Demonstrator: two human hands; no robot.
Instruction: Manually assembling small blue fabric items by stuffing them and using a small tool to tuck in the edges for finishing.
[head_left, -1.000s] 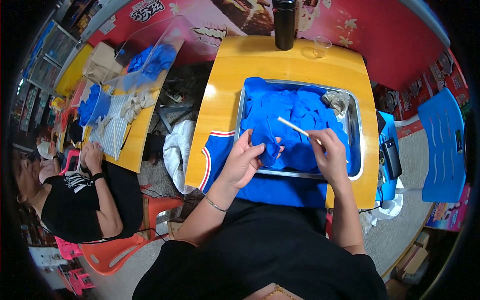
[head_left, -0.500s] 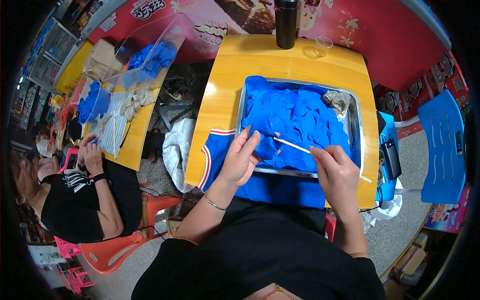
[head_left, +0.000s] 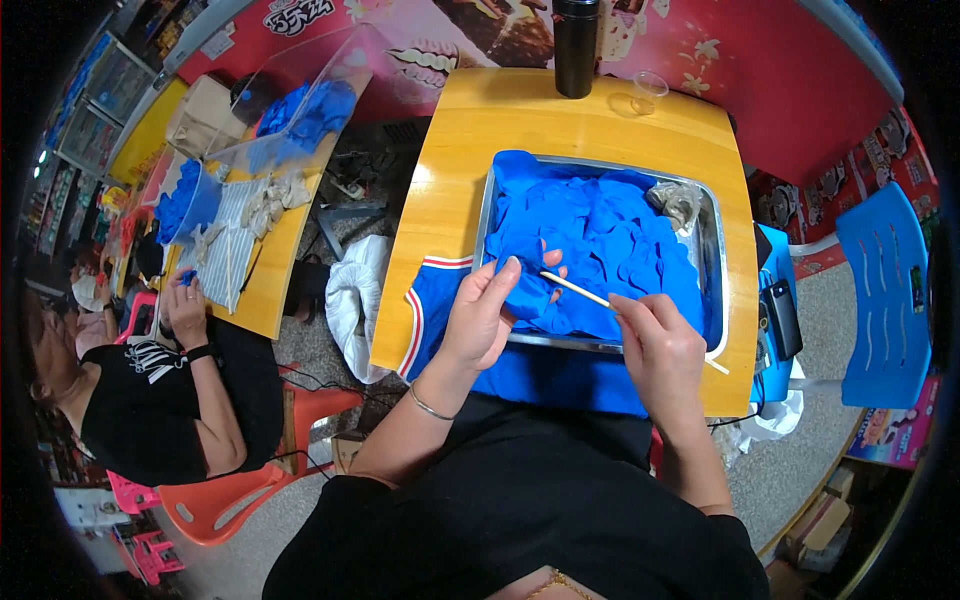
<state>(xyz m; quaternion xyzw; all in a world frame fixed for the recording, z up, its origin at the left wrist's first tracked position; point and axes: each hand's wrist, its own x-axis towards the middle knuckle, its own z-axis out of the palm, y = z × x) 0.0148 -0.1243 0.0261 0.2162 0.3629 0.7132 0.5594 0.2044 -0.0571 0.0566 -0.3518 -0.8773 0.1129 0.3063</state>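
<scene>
My left hand (head_left: 478,318) is closed on a small blue fabric piece (head_left: 527,298), pinched between thumb and fingers over the near left of a metal tray (head_left: 717,275). My right hand (head_left: 662,345) grips a thin pale wooden stick (head_left: 582,292), its back end sticking out beyond the palm. The stick's front end meets the blue piece at my left fingertips; whether it is inside a fold I cannot tell. A heap of similar blue fabric pieces (head_left: 600,225) fills the tray, with a crumpled greyish-beige piece (head_left: 676,205) at its far right corner.
Beneath the tray, a blue garment with striped trim (head_left: 430,320) covers the near edge of the yellow table (head_left: 455,130). A black flask (head_left: 575,50) and clear cup (head_left: 649,90) stand behind. At left, another person (head_left: 150,400) sits by a second table. A blue chair (head_left: 885,295) stands right.
My right hand has shifted slightly left with the stick, bringing it closer to my left hand. The stick's front end has moved a little left at the blue piece.
</scene>
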